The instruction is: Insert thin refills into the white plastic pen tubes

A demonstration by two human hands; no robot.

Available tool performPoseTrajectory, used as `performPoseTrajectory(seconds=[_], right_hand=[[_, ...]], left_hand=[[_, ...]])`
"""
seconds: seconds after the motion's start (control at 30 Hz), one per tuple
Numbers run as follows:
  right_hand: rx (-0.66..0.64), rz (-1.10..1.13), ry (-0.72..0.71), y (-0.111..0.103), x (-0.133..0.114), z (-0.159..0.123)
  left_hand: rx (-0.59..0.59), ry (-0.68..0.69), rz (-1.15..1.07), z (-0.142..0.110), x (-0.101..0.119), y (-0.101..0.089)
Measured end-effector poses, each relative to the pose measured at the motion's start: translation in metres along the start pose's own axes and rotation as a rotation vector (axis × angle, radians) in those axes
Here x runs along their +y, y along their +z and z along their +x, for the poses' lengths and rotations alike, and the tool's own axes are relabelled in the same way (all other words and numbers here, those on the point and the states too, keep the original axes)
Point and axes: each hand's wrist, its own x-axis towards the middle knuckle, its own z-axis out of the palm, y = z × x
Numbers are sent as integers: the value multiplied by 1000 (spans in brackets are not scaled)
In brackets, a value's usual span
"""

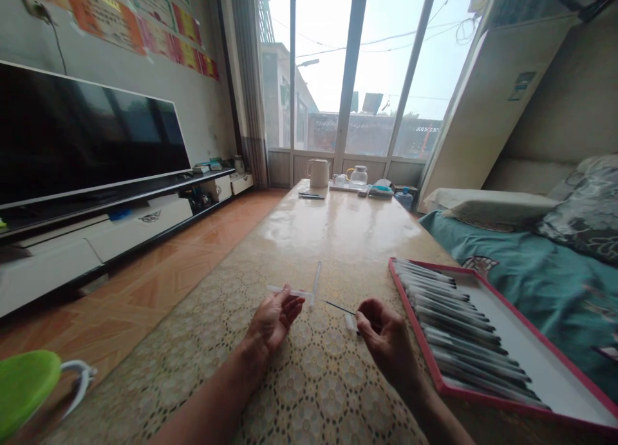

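My left hand rests palm-up on the table with fingers loosely apart, a clear plastic tube lying across its fingertips. A second clear tube lies on the table just beyond, pointing away from me. My right hand is closed in a pinch on a thin dark refill-like rod that points left toward the tubes. A small clear piece lies by its fingers.
A red-rimmed box with several grey pens sits at my right on the lace-covered table. At the far end stand a white kettle and a glass jug. Sofa right, TV left, green object lower left.
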Motion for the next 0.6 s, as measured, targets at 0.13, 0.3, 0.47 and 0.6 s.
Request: performPoseTrajectory(seconds=[0.13, 0.3, 0.47, 0.6], right_hand=[[-12, -6, 4, 2, 0, 0], [2, -7, 9, 3, 0, -1], [0, -25, -8, 4, -1, 0], [-9, -50, 2, 5, 1, 0]], left_hand=[[-22, 16, 21, 1, -2, 0], [-51, 31, 60, 2, -4, -1], [-85, 29, 80, -1, -8, 0], [-144, 15, 80, -6, -11, 3]])
